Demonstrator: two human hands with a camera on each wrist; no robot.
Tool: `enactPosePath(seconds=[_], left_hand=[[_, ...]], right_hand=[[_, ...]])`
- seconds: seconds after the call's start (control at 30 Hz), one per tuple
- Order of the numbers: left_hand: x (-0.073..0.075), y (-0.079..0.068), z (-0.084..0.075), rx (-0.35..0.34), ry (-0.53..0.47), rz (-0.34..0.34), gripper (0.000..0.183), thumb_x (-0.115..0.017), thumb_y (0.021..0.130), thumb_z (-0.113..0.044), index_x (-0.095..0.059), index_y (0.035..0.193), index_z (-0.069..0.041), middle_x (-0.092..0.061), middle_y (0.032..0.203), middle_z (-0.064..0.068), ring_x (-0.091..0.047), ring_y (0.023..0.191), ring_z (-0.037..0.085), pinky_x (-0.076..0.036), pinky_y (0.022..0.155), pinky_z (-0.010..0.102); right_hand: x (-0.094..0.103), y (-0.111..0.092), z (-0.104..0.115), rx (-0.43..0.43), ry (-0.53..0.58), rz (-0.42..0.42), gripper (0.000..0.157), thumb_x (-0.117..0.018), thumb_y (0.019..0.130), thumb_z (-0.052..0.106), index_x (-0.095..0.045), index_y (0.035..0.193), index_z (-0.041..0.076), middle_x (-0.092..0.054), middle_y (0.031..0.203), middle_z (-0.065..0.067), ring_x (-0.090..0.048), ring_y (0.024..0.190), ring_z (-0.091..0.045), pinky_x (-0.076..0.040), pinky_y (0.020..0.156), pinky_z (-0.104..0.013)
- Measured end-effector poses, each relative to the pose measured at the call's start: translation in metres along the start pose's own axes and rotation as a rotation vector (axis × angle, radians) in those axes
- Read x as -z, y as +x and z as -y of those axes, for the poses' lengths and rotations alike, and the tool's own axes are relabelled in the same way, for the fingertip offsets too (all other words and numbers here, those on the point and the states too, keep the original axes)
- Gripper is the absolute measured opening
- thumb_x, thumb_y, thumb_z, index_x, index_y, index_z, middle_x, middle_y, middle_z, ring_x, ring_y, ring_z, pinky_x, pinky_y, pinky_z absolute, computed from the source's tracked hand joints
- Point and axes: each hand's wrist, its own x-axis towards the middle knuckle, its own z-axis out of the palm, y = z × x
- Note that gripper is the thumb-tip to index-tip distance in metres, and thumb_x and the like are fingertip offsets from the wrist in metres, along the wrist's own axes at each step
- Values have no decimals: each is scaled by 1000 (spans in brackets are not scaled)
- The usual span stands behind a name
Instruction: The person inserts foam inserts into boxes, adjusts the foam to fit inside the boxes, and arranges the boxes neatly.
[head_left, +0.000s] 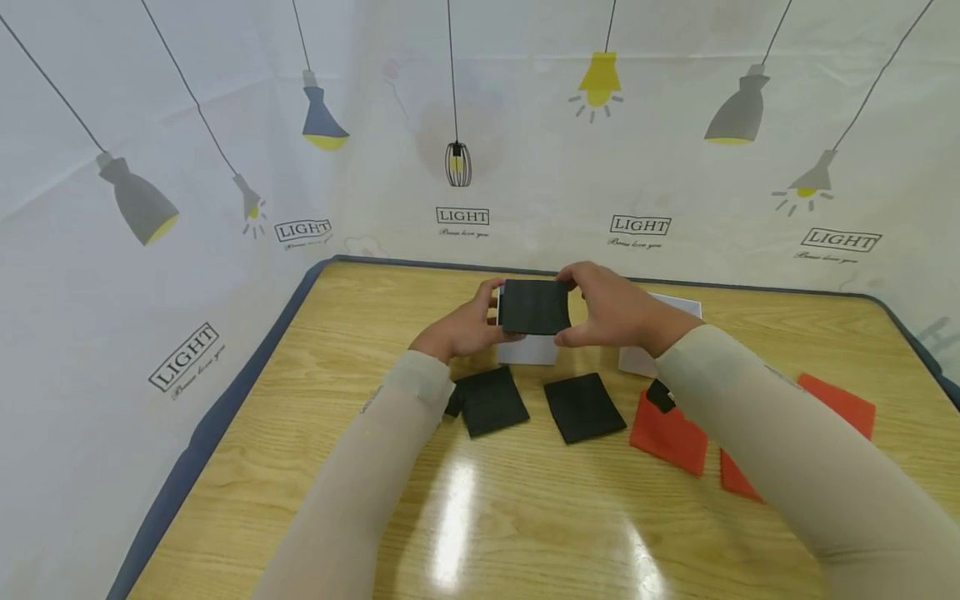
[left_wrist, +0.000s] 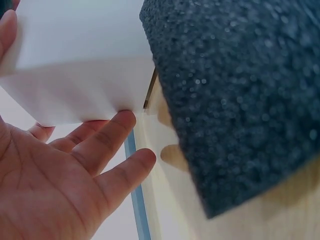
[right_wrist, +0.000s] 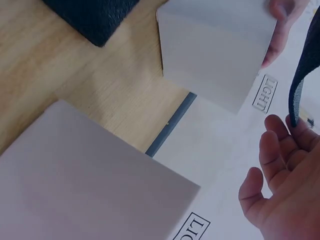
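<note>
In the head view, a black square of foam [head_left: 535, 307] is held over a white box [head_left: 527, 351] at the back of the table. My right hand [head_left: 607, 310] pinches the foam by its right edge, thumb in front and fingers behind. In the right wrist view, the foam [right_wrist: 305, 60] bends near that hand's fingertips. At the left, my left hand [head_left: 468, 323] holds the white box. The left wrist view shows its fingers [left_wrist: 107, 137] spread along the box's side, thumb on the opposite side. Two more black foam squares [head_left: 495, 401] [head_left: 585, 407] lie in front of the box.
A second white box [head_left: 637, 360] stands to the right, partly behind my right forearm. Several red squares [head_left: 669, 432] lie at the right, some covered by that arm. A printed curtain [head_left: 525, 167] rises behind the table's blue edge [head_left: 405, 264].
</note>
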Motion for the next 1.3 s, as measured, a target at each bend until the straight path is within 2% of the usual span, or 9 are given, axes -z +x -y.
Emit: enactPosePath(seconds=[0.1,0.37,0.57,1.0,1.17,1.3], left_hand=[[1,0,1,8,-9,8,107,-80,96,-38,-2,169,-30,-24,171,15,-41,153,37,-40,120,51],[1,0,0,16,-31,19,109,-80,95,-36,1,169,-32,-23,171,14,-41,153,36,-44,117,49],[1,1,0,33,12,14,111,-79,95,-42,2,169,-32,-24,172,12,-43,152,35,-42,119,51],[2,2,3,16,10,15,113,-79,95,-44,4,170,-29,-27,171,11,-43,152,35,-41,119,51],[1,0,3,24,16,11,113,-79,94,-46,4,170,-30,-26,171,11,-43,151,35,-41,119,52],[1,0,4,23,22,8,113,-78,95,-46,4,170,-29,-27,171,10,-44,151,34,-41,120,52]], right_hand=[[-2,9,-4,3,26,-15,91,-85,83,37,-41,152,-3,-50,149,-19,-51,133,-36,-43,114,-56],[-5,23,-10,-21,35,-23,92,-84,83,37,-40,153,-3,-48,152,-21,-50,137,-38,-41,116,-57],[-7,27,-10,-57,18,21,95,-84,83,39,-38,155,-2,-47,154,-21,-49,139,-38,-40,117,-57],[-9,31,-8,-97,-25,86,99,-86,85,40,-34,159,-2,-43,157,-23,-47,142,-40,-39,119,-58],[-10,29,-9,-66,-64,80,105,-84,85,45,-29,164,3,-36,164,-21,-39,149,-41,-35,121,-60],[-16,23,-9,43,-167,4,105,-84,83,49,-32,164,7,-37,166,-17,-38,152,-39,-35,121,-60]])
